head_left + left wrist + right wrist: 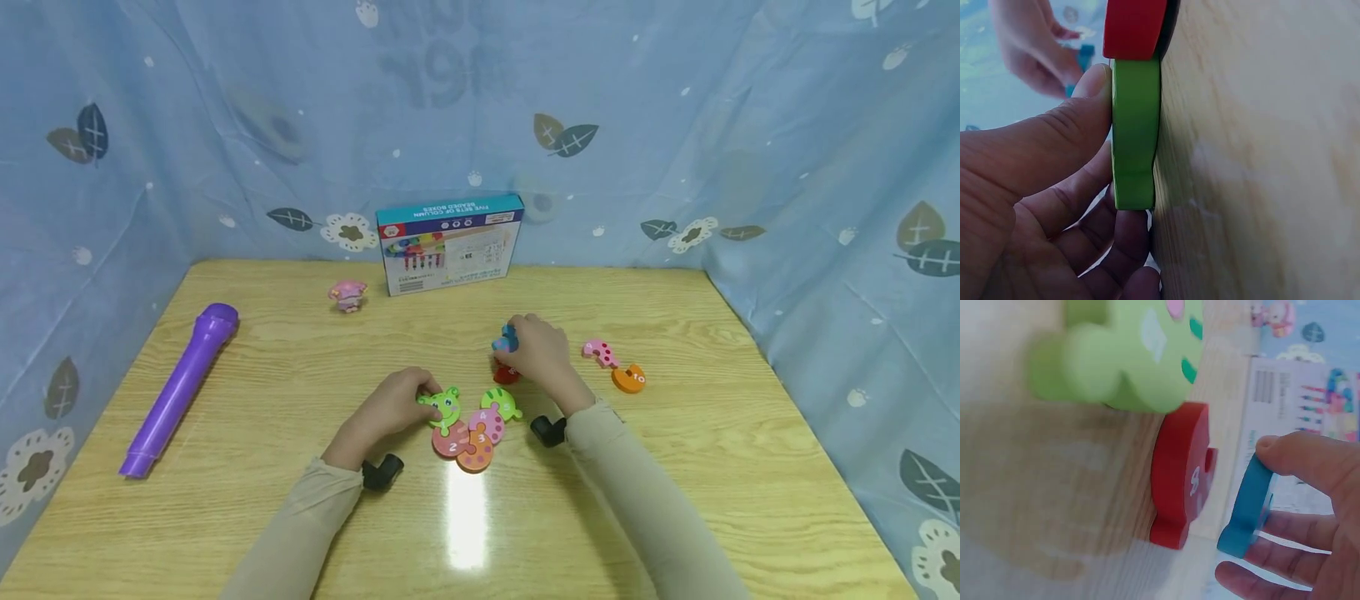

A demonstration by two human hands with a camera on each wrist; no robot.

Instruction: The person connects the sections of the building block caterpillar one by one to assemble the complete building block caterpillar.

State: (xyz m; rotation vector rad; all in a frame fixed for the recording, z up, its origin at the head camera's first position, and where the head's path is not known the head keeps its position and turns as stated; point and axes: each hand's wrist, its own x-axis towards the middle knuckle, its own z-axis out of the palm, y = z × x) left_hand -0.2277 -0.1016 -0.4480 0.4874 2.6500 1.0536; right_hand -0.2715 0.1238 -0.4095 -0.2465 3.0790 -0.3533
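Observation:
My left hand [393,408] holds the green caterpillar-head puzzle piece [442,408], thumb on its face and fingers at its edge. Joined to that head is a curving row: a reddish piece marked 2 [450,442], an orange 3 [476,452], a pink 4 [488,423] and a striped green piece [500,402]. Between thumb and fingers, my right hand [542,352] pinches a blue puzzle piece [1250,503], raised off the table. A red puzzle piece [1179,478] lies just beneath it, beside the striped green piece.
To the right lie a pink piece [600,352] and an orange piece marked 10 [628,379]. A printed box [453,250] stands at the back, with a small pink figurine [347,295] left of it. A purple microphone-shaped tube [180,387] lies far left.

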